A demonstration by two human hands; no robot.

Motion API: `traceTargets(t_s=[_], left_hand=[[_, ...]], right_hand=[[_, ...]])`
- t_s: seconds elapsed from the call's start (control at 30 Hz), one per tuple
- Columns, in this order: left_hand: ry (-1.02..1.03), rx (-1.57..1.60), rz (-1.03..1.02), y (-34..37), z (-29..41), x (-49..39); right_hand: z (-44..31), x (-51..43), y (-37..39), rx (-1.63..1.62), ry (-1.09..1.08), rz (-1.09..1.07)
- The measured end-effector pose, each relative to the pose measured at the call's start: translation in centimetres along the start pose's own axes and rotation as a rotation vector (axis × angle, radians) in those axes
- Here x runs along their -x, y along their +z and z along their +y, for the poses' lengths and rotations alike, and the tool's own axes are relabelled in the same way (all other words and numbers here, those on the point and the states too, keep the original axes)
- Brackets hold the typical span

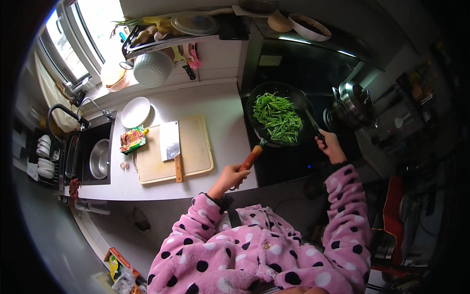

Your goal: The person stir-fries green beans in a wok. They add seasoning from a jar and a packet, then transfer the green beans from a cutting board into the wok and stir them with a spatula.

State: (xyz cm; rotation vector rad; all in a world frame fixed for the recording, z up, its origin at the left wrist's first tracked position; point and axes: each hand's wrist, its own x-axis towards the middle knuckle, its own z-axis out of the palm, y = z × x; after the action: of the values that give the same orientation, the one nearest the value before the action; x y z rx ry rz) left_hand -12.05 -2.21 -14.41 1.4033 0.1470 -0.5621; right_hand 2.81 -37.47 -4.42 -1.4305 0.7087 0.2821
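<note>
My left hand point(230, 179) grips the wooden handle point(252, 158) of a dark wok point(307, 110) on the black stove. Cut green beans point(276, 117) lie heaped inside, mostly toward the wok's left and middle. In my right hand point(330, 144) is the dark handle of a spatula point(312, 120); its metal shaft slants over the wok's right rim, and the blade end is too dark to make out. Left of the stove, a cleaver point(170, 141) with a wooden handle rests flat on a cutting board point(197, 147).
A white plate point(136, 112), a colourful seasoning pouch point(133, 139) and garlic cloves point(125, 166) lie left of the board. Beyond them is a sink point(84, 167) holding a metal basin point(99, 158). A lidded steel pot point(352, 103) stands right of the wok. Overhead hangs a colander point(153, 68).
</note>
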Motion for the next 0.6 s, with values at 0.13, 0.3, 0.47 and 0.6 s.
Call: traceTargets(t_s=[0.13, 0.3, 0.47, 0.6], left_hand=[[-0.031, -0.013, -0.023, -0.2, 0.3, 0.0], [-0.025, -0.010, -0.002, -0.5, 0.4, -0.1], [-0.017, -0.025, 0.008, -0.9, 0.6, 0.2], [-0.021, -0.035, -0.014, -1.0, 1.0, 0.2]], right_hand=[[-0.8, -1.3, 4.9, 0.117, -0.030, -0.145], [0.5, 1.5, 6.2, 0.998, -0.770, -0.205], [0.4, 8.2, 0.2, 1.613, -1.287, -0.101], [-1.9, 13.0, -3.3, 1.813, -1.308, -0.013]])
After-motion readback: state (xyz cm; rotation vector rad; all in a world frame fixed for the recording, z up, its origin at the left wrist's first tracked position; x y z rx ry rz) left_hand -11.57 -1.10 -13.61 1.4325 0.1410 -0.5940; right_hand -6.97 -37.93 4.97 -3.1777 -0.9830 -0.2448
